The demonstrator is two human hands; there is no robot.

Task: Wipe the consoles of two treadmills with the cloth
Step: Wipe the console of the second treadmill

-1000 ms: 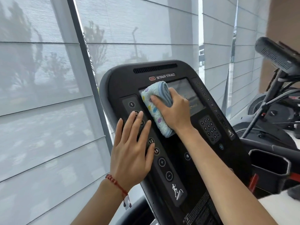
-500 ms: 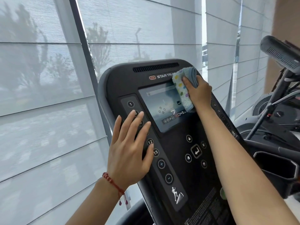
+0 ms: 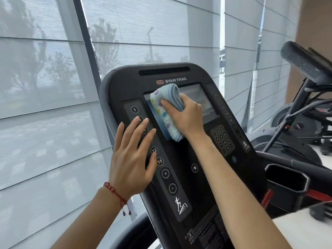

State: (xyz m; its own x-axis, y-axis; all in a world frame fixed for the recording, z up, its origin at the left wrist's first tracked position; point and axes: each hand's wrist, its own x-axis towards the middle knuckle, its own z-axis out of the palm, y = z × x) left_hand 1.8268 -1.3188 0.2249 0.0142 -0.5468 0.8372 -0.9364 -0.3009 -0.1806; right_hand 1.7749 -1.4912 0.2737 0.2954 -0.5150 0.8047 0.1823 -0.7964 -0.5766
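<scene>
A black Star Trac treadmill console (image 3: 125, 83) tilts up in front of me. Its screen (image 3: 203, 101) sits in the upper middle. My right hand (image 3: 186, 115) presses a folded light-blue cloth (image 3: 166, 108) with coloured dots against the left half of the screen. My left hand (image 3: 131, 159) lies flat with fingers spread on the left button column, covering several numbered buttons. It holds nothing. A number keypad (image 3: 221, 139) shows to the right of my right wrist.
Grey window blinds (image 3: 45, 105) fill the left and back. A black cup holder (image 3: 285, 178) sits at the console's right side. Another machine's console (image 3: 305, 62) and frame stand at the far right. A red bead bracelet (image 3: 115, 191) circles my left wrist.
My right hand has swept the cloth from the screen's upper right corner back to its left half. My left hand has stayed on the left button column.
</scene>
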